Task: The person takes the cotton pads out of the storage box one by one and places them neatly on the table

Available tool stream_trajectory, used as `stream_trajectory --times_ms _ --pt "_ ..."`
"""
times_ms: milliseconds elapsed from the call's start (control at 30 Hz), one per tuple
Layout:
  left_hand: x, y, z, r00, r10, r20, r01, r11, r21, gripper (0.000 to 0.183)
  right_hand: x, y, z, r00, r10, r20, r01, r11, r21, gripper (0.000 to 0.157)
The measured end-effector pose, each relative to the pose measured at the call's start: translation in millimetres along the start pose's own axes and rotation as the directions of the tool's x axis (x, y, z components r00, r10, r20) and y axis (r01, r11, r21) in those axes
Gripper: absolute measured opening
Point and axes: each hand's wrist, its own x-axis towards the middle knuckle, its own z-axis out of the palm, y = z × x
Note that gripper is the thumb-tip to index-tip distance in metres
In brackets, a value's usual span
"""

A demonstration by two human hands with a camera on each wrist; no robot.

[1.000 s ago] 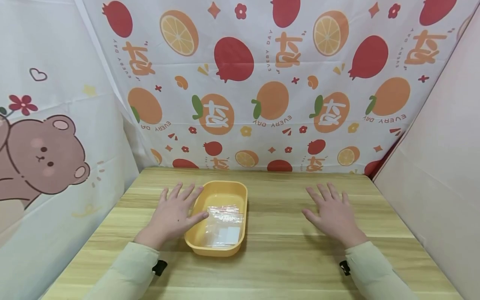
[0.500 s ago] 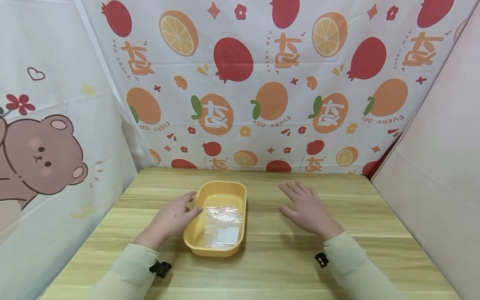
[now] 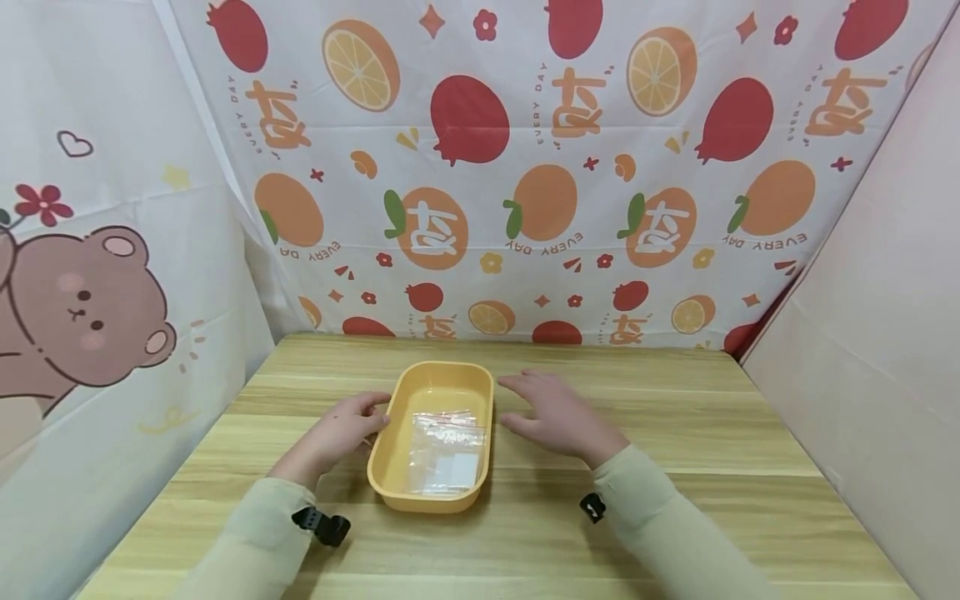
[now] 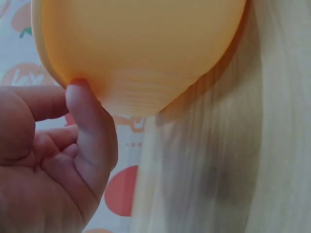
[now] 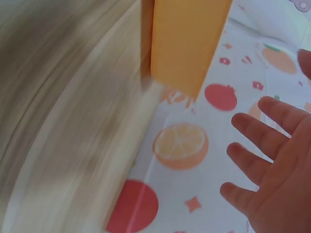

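A yellow plastic tray, oblong with rounded corners, stands on the wooden table. Clear zip bags with red-lined tops lie stacked in it, and a white patch shows on the uppermost one. At the tray's left rim, my left hand pinches the edge between thumb and forefinger. The left wrist view shows the thumb against the rim, with the other fingers curled below. My right hand hovers just off the tray's right side, its fingers extended toward it. In the right wrist view, those fingers are spread and apart from the tray wall.
The wooden table reaches back to a fruit-printed curtain. A bear-printed cloth hangs on the left and a plain white one on the right. Black straps sit around both sleeved wrists.
My right hand has swept left toward the tray. My left hand has drawn its spread fingers together and come down onto the left rim. The tray and bags have stayed in place.
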Motion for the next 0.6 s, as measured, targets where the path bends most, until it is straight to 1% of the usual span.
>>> stream_trajectory --times_ms 67,233,333,400,500,600 --pt "2.0 -3.6 -0.9 1.0 0.007 0.017 -0.006 0.999 -0.048 0.053 8.7 -6.7 3.6 1.0 -0.021 0.021 0.021 1.0 -0.009 0.061" --pt "5.4 -10.7 -2.8 1.0 0.004 0.028 -0.001 0.993 -0.12 0.052 29.9 -22.3 16.3 0.995 -0.089 0.051 0.09 0.996 -0.022 0.059" --pt "5.2 -13.0 -3.2 0.999 -0.003 0.037 0.009 0.987 -0.16 0.052 40.8 -27.4 27.2 0.993 -0.093 0.072 0.096 0.995 -0.034 0.059" --pt "5.2 -14.1 -3.2 0.999 0.006 0.049 0.003 0.984 -0.179 0.053 47.5 -30.2 33.8 0.992 -0.091 0.085 0.095 0.994 -0.044 0.059" --pt "6.1 -14.3 -3.0 0.998 0.022 0.057 -0.01 0.981 -0.192 0.054 57.9 -32.4 42.8 0.989 -0.096 0.108 0.104 0.992 -0.074 0.06" --pt "7.5 -13.7 -2.3 0.998 0.024 0.06 -0.012 0.98 -0.198 0.054 67.0 -34.2 48.1 0.985 -0.101 0.142 0.113 0.99 -0.081 0.06"
